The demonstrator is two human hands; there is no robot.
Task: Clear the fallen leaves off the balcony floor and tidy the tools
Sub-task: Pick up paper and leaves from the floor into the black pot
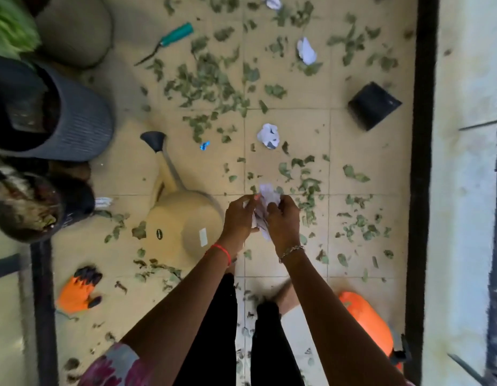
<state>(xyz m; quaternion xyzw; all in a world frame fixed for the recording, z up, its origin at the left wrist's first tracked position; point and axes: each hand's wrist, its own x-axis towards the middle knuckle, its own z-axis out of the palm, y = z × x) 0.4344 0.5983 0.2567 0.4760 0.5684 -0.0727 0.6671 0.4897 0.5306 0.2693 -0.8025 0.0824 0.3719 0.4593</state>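
Note:
Green fallen leaves (pixel 205 84) lie scattered over the beige tiled balcony floor (pixel 367 146). My left hand (pixel 239 217) and my right hand (pixel 283 221) are together at mid-frame, both gripping a crumpled white paper (pixel 265 197) between them above the floor. Other crumpled papers lie on the tiles: one ahead of my hands (pixel 268 135), one farther back (pixel 306 50), one at the top edge (pixel 272 1). A green-handled garden tool (pixel 169 40) lies at the back left. A beige watering can (pixel 183 215) lies on its side just left of my hands. An orange work glove (pixel 78 288) lies at the lower left.
A dark ribbed planter (pixel 74 126), a beige planter (pixel 74 32) and a small dark pot (pixel 27 207) line the left side. A black square pot (pixel 374 105) lies at the right. An orange object (pixel 367 321) stands by my right leg. A small blue scrap (pixel 205 145) lies on the tiles.

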